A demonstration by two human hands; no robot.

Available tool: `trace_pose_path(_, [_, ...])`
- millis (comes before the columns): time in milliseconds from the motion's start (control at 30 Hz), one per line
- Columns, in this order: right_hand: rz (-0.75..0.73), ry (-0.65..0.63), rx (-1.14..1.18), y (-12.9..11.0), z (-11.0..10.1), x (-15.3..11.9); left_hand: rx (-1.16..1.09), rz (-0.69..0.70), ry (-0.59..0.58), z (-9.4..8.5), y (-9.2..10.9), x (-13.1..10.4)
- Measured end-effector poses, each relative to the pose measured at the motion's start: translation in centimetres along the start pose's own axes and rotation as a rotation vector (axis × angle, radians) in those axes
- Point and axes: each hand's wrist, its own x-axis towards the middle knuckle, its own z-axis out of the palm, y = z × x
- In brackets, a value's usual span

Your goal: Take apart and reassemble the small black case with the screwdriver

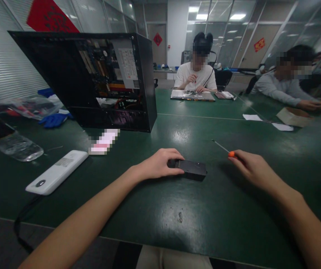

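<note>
My left hand grips the left end of a small black rectangular box, thumb on the near side and fingers over the far side. The box lies on the green table; its exact kind I cannot make out. To the right, my right hand is closed around a screwdriver with an orange handle. Its thin metal shaft points up and left, and its tip is apart from the box. Most of the handle is hidden in my fingers.
An open black computer case stands at the back left. Nearer are a white power bank-like device with a black strap, a clear bottle, a blue glove and a blurred pink-white item. Papers and a cardboard box lie right. Two people sit beyond.
</note>
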Motion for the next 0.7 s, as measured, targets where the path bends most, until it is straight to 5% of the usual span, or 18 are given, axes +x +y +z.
trace_pose_path(167, [-0.038,-0.163,-0.154,-3.4,2.7,0.7,0.007,0.015,0.019,0.1,-0.1,0.0])
trace_pose_path(300, [-0.053,-0.208,-0.224,-4.1,2.7,0.7,0.022,0.025,0.022,0.2,-0.2,0.0])
trace_pose_path(533, [-0.165,-0.019,0.1,-6.3,2.2,1.0,0.024,0.027,0.026,0.3,-0.1,0.1])
trace_pose_path(700, [-0.217,-0.014,0.205,-7.7,3.7,1.2,0.033,0.023,0.014,0.1,0.0,0.0])
